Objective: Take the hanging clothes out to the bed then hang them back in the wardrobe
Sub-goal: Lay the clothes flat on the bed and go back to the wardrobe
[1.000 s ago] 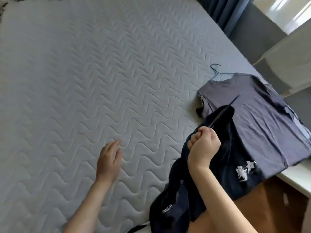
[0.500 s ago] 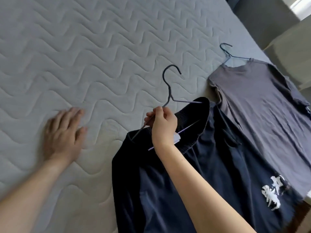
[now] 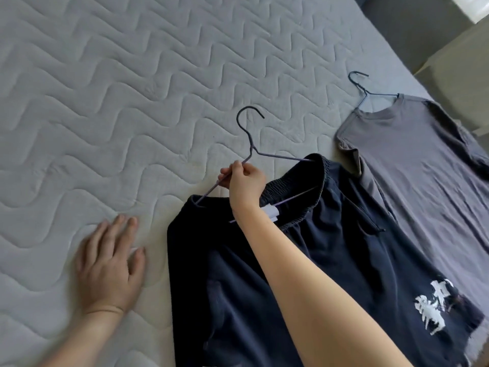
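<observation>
Dark navy shorts [image 3: 330,260] with a white print near the hem lie flat on the quilted grey mattress [image 3: 119,88], their elastic waistband threaded on a thin wire hanger [image 3: 254,152]. My right hand [image 3: 244,181] pinches that hanger's left shoulder wire just below the hook. My left hand [image 3: 109,268] rests palm down on the mattress to the left of the shorts, fingers spread, holding nothing. To the right a grey T-shirt [image 3: 423,168] lies flat on its own dark hanger [image 3: 362,86], partly under the shorts' right edge.
The mattress's right edge runs diagonally past the grey T-shirt. Beyond it stand a dark grey wall [image 3: 412,30] and a pale panel [image 3: 465,72] at the upper right.
The navy shorts have been laid flat on the mattress beside the grey T-shirt. My left hand shifted right toward the shorts and pressed onto the mattress. My right hand keeps the hanger.
</observation>
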The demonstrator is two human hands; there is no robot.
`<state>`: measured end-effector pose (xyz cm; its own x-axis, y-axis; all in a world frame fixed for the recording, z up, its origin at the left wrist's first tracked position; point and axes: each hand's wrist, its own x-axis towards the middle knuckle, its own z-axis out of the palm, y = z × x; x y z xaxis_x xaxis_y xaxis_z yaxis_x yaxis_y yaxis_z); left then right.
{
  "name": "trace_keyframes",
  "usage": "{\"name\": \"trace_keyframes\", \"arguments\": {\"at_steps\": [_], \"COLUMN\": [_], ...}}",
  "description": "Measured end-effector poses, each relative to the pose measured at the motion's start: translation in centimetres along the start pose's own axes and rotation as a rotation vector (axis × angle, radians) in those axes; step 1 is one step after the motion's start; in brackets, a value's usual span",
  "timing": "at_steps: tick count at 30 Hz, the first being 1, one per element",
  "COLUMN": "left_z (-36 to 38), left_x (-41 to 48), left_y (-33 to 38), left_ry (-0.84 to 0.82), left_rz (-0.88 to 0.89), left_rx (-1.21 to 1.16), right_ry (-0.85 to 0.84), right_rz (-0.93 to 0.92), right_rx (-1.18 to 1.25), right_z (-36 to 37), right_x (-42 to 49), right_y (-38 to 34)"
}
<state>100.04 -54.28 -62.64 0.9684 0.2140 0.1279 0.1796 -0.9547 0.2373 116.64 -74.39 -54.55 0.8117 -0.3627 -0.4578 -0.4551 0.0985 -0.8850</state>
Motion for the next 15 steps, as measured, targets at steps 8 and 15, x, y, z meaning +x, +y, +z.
{"name": "trace_keyframes", "arguments": {"at_steps": [8,15], "left_z": [0.0,-0.1], "left_x": [-0.1,-0.2], "left_y": [0.0,0.1], "left_ry": [0.060,0.061], "left_rz": [0.020,0.018], "left_rx": [0.013,0.014], "right_ry": [-0.057,-0.049], "right_rz": [0.028,-0.248], "right_rx": [-0.014,-0.634], "right_z": [2.8,1.0], "right_x": [2.5,2.2], "right_y": [-0.1,0.9]}}
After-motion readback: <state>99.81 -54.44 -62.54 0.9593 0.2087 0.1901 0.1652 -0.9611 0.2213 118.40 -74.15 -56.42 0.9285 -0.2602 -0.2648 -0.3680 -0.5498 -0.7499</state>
